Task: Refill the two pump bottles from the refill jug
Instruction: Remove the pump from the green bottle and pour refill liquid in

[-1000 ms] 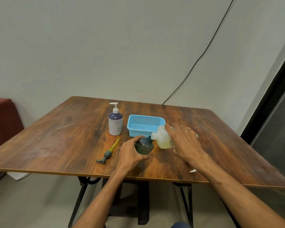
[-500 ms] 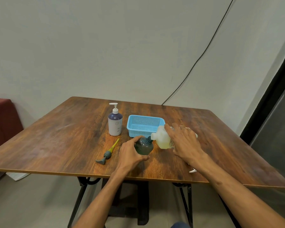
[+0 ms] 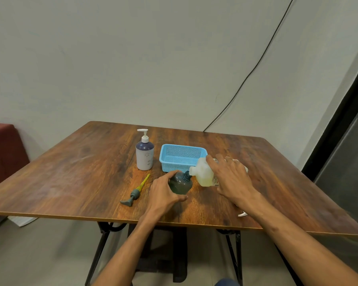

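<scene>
My left hand (image 3: 163, 195) grips a dark green pump bottle (image 3: 180, 183) standing on the table, its neck bare of any pump. My right hand (image 3: 232, 180) holds the pale refill jug (image 3: 203, 174) tipped on its side, spout against the green bottle's neck; yellowish liquid lies in the jug's lower part. The green bottle's pump (image 3: 135, 193), with a yellow tube, lies on the table to the left. A white and purple pump bottle (image 3: 144, 156) stands upright behind it with its pump on.
A blue plastic basket (image 3: 182, 156) sits just behind the jug. A small white object (image 3: 242, 214) lies near the table's front edge (image 3: 70, 216) under my right forearm. A black cable (image 3: 246, 79) runs down the wall. A dark red seat (image 3: 2, 149) stands at left.
</scene>
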`<state>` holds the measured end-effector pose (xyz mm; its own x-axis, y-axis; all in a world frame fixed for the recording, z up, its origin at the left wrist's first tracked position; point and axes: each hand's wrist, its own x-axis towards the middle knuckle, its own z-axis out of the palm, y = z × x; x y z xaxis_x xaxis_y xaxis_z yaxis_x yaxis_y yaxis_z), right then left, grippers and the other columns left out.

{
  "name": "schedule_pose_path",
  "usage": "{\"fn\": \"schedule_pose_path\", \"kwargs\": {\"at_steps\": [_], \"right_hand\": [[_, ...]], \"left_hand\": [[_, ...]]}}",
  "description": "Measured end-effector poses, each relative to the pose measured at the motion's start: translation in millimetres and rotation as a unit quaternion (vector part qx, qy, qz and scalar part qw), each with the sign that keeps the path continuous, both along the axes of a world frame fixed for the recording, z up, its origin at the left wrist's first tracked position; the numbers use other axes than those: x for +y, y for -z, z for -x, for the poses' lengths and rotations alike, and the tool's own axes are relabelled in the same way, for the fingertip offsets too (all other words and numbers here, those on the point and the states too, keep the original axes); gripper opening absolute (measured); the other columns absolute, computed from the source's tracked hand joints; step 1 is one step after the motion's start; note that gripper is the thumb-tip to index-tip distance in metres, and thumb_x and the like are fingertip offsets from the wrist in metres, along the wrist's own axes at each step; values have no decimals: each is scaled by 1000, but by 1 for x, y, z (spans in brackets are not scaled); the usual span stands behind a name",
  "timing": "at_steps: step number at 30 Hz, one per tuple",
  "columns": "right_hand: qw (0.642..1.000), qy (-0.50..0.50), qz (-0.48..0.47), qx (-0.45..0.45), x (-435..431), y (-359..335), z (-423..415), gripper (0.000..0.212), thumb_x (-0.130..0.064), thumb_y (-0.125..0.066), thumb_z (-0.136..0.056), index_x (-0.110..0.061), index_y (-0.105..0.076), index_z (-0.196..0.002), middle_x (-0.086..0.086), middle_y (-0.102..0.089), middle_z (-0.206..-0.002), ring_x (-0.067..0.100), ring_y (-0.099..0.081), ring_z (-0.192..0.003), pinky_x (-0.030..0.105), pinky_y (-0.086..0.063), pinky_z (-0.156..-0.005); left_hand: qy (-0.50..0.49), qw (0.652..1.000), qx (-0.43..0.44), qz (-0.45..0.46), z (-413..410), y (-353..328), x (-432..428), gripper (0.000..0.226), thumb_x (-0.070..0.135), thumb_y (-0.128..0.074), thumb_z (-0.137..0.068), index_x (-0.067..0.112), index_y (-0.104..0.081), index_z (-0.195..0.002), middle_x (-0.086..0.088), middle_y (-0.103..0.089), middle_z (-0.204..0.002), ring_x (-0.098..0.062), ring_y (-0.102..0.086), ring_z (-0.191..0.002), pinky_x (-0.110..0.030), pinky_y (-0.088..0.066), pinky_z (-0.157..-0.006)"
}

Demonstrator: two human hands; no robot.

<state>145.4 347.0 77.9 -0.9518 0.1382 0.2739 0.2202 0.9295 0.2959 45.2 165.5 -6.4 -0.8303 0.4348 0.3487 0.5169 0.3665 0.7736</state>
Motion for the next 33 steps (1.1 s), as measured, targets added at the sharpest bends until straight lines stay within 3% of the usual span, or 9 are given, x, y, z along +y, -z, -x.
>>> {"fn": "schedule_pose_path", "kwargs": {"at_steps": [6, 20, 33], "right_hand": [[1000, 0, 1, 2, -1, -1, 0, 88, -28, -78, -80, -22, -25, -150, 12, -45, -147, 33, -51, -127, 48, -47, -101], [1000, 0, -4, 6, -2, -3, -2, 88, -27, -78, -79, -22, -25, -150, 11, -46, -144, 33, -53, -123, 47, -48, -97], [1000, 0, 5, 4, -1, 0, -3, 89, -27, -77, -81, -24, -22, -151, 11, -41, -150, 33, -48, -130, 49, -45, -103]], "left_hand": [[-3, 1000, -2, 1, 0, 1, -1, 89, 37, -93, -60, 27, -52, -139, 4, -61, -134, -9, -54, -119, -39, -48, -105], [-5, 1000, -3, -3, -2, -2, 0, 89, 34, -93, -61, 23, -53, -139, 2, -62, -132, -10, -55, -117, -34, -49, -103], [-12, 1000, 0, 3, -4, -3, -1, 89, 36, -93, -60, 26, -52, -138, 4, -62, -132, -7, -55, -115, -33, -49, -103]]}}
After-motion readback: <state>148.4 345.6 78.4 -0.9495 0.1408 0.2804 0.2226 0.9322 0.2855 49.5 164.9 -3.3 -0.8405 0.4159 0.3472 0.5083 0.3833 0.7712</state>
